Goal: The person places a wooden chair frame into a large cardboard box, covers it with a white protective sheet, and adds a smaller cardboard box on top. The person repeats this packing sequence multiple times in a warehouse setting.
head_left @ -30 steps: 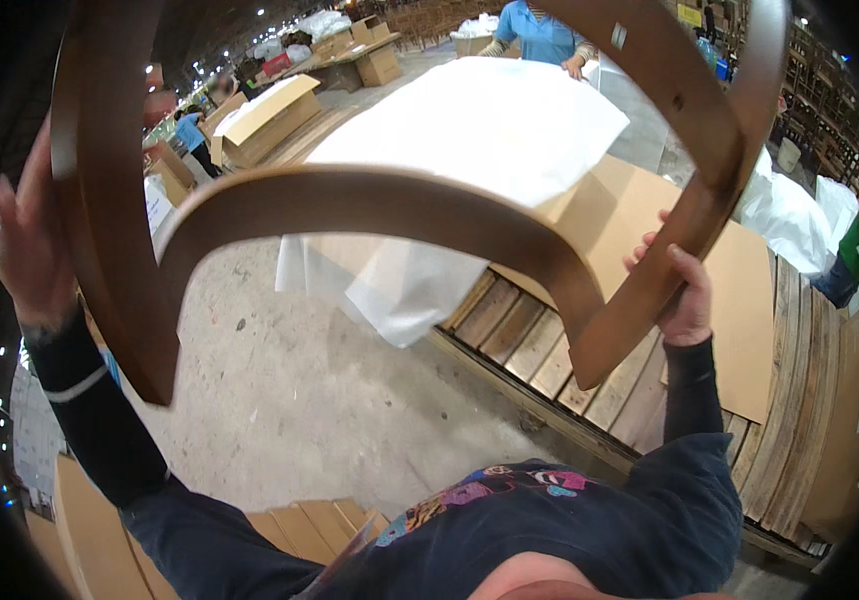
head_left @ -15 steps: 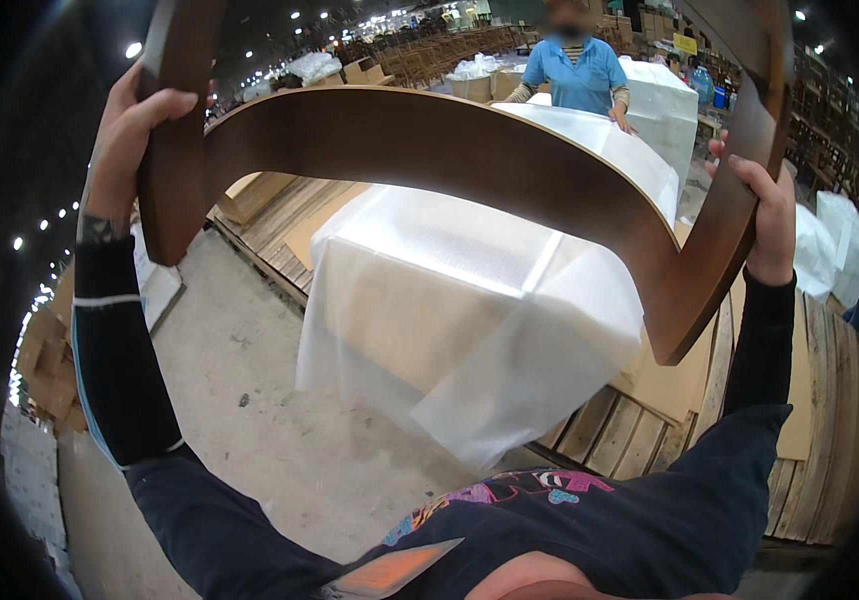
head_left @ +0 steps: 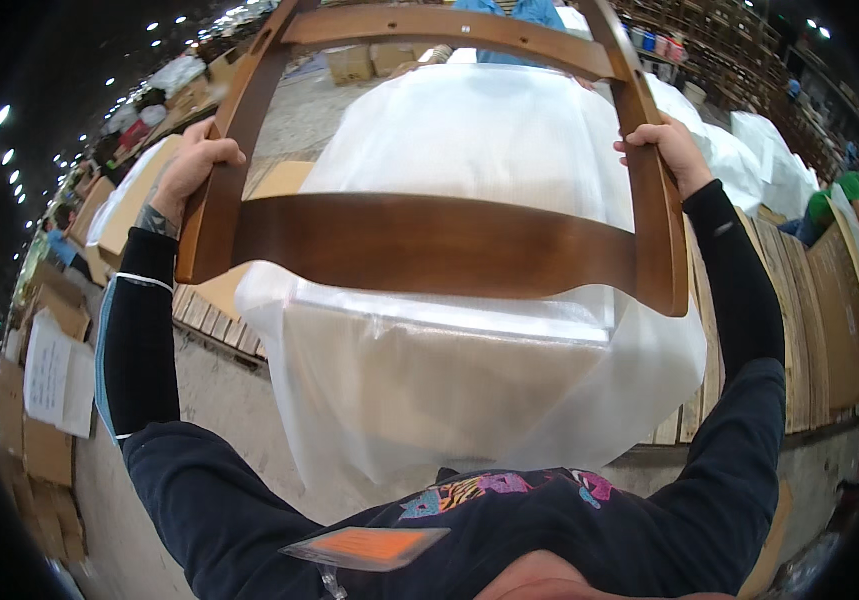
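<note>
- Gripping the left upright (head_left: 215, 215) with the left hand (head_left: 187, 172), upper left; gripping the right upright (head_left: 661, 235) with the right hand (head_left: 673, 152), upper right. Best to match height and pressure.
- Holding the brown wooden frame (head_left: 429, 245) across the upper centre; best steadied level, without twisting.
- Mind the lower rail (head_left: 469, 252) against the white sheet (head_left: 449, 380), mid-frame; cannot tell whether touching.
- Allow room for the co-worker (head_left: 542, 10) in blue, top edge.

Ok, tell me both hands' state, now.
Left hand: closed, holding the brown wooden furniture frame by its left side.
Right hand: closed, holding the frame's right side.
</note>
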The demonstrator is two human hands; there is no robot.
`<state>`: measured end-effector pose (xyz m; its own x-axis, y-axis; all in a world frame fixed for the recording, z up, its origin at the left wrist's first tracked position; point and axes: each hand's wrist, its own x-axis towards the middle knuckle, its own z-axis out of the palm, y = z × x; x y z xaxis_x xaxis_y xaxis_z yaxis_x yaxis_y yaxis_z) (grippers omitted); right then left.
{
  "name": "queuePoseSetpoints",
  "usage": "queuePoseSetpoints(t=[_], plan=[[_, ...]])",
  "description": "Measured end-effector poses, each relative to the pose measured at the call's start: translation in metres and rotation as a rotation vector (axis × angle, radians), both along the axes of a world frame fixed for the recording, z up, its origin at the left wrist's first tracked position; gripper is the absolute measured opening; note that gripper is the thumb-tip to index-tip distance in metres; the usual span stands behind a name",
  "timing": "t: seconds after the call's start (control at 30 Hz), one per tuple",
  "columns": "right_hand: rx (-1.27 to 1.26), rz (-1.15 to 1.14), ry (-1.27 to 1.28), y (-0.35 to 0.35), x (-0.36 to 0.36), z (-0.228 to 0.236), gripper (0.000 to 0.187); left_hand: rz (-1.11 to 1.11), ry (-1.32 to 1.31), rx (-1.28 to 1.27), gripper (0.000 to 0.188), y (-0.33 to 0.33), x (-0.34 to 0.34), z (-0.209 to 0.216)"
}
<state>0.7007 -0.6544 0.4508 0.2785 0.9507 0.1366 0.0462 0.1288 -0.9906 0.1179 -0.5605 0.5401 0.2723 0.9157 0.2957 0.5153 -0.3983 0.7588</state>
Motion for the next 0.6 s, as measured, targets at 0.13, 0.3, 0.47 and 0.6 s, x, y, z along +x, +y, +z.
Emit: queuePoseSetpoints(t=[0.13,0.3,0.47,0.6], plan=[[-0.200,0.003,-0.042,0.027,-0.008,-0.017,0.036,-0.059,-0.041,-0.223,0.038,0.058,-0.001,-0.045],[-0.232,-0.078,-0.096,0.044,0.000,-0.039,0.023,-0.054,-0.054,-0.315,0.033,0.106,0.020,-0.084],[-0.268,-0.135,-0.229,0.067,0.022,-0.074,0.020,-0.040,-0.041,-0.389,0.033,0.137,0.042,-0.131],[-0.322,-0.240,-0.399,0.078,0.030,-0.111,0.019,-0.039,-0.014,-0.407,0.031,0.156,0.050,-0.175]])
